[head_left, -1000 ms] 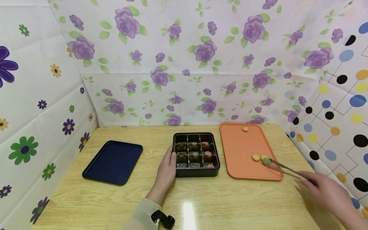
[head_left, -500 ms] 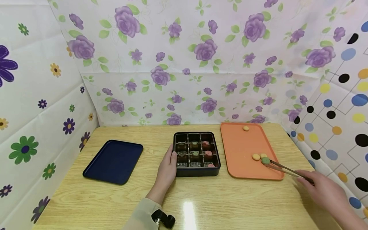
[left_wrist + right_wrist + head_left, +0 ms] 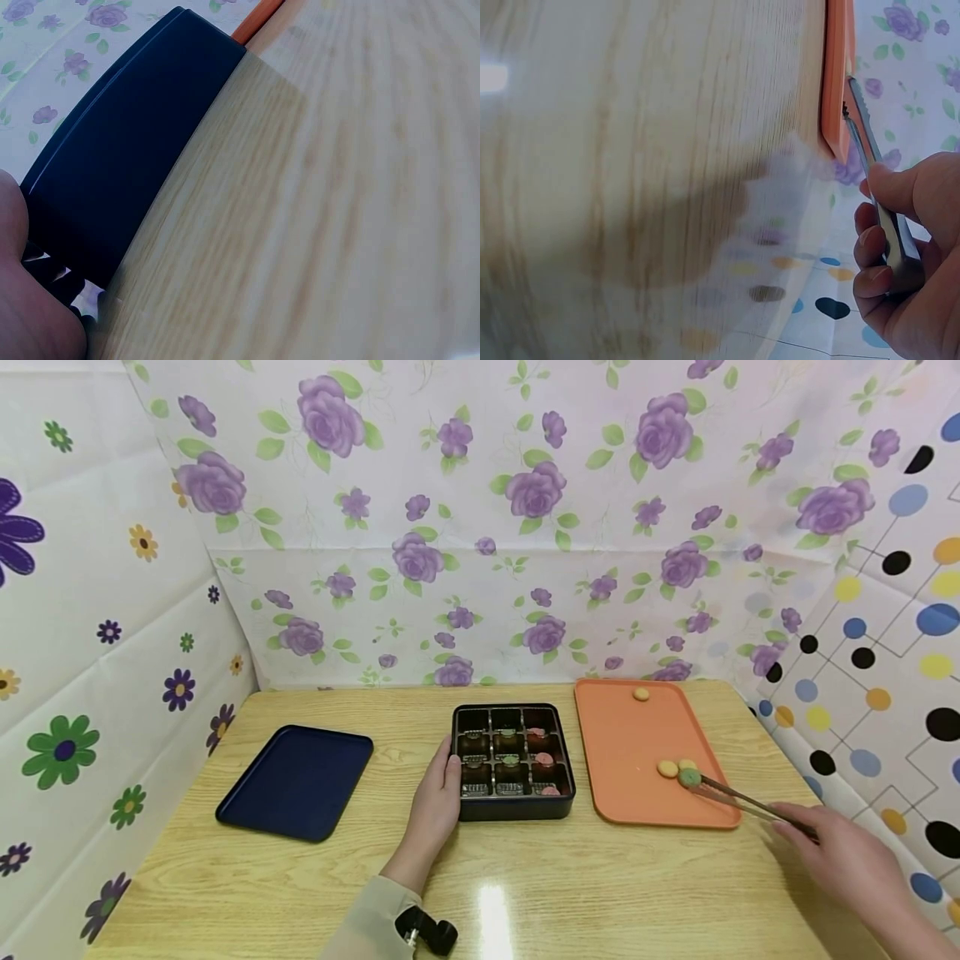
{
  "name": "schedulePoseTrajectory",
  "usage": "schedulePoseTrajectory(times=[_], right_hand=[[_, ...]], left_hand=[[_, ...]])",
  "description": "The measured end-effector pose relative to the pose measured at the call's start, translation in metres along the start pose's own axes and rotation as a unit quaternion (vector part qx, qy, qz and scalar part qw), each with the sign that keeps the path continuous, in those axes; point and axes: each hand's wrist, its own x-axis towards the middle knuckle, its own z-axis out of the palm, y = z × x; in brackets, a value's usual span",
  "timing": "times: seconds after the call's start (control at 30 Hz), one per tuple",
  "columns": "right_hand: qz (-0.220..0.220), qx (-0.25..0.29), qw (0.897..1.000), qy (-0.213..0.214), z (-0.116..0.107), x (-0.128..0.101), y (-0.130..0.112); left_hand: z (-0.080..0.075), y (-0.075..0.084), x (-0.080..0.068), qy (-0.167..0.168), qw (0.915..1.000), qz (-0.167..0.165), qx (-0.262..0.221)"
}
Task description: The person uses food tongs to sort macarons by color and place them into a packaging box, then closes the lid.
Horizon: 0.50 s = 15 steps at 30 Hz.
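right hand: the right hand has fingers and thumb curled round the metal tongs, low at the table's right edge; the wrist view shows the same grip on the tongs.
tongs tips: closed on a green sweet, just above or on the orange tray near its front right; i cannot tell if it has lifted clear.
neighbours: two yellow sweets sit touching or just beside the green one; a third yellow sweet lies well apart at the tray's far end.
left hand: the left hand presses against the left wall of the black compartment box, thumb at its rim, fingers hidden behind the wall; whether they curl round it i cannot tell.
box: pink and green sweets fill several cells; the back row looks bare.
other: a dark blue tray lies to the left on the wooden table.
risk, slip: round piece, thin tips, long reach; a loose squeeze could let it roll off.
risk, nudge: the tips could knock the yellow pieces beside it.
risk, crush: too hard a pinch may dent it.
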Motion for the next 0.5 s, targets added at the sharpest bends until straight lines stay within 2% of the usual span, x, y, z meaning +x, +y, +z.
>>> schedulePoseTrajectory(times=[0.37, 0.5], right_hand=[[-0.019, 0.007, 0.999, 0.026, 0.0054, -0.0005, -0.0062], [-0.01, 0.006, 1.0, 0.028, 0.0044, 0.0002, -0.0092]], left_hand=[[0.0001, -0.0001, -0.0005, 0.0, 1.0, -0.002, 0.002], [0.0002, -0.0004, 0.0001, 0.0, 1.0, 0.0, 0.004]])
